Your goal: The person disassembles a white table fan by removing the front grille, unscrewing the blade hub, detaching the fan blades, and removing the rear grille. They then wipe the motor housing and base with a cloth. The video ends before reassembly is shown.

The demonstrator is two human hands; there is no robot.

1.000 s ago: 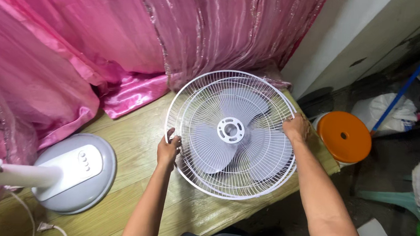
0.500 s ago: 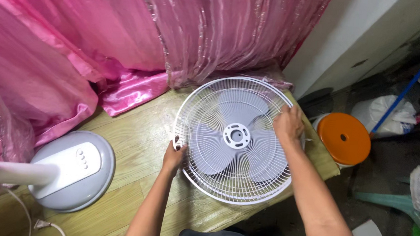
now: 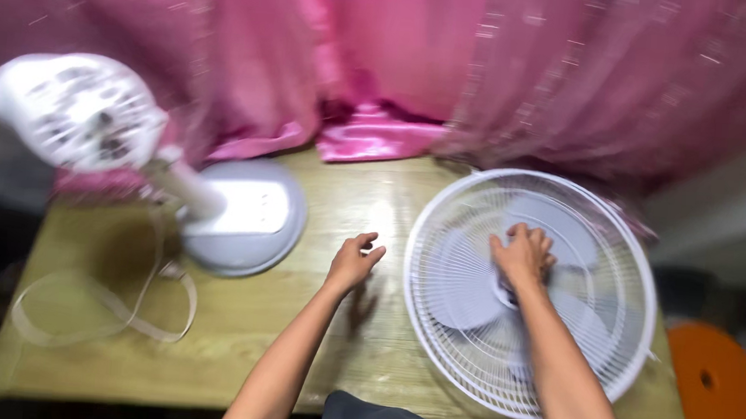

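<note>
- Upper left of the frame: the fan stand [image 3: 215, 212] with its motor head [image 3: 69, 109] has come into view; the camera has swung left.
- Centre: the left hand [image 3: 353, 263] has let go of the grille rim and hovers over the surface [image 3: 336, 356], fingers loosely spread, empty.
- Right: the right hand [image 3: 523, 257] has moved from the rim to the hub, fingers curled; grip unclear through blur.
- The fan grille [image 3: 529, 292] lies flat, face up, round, with no long axis.
</note>
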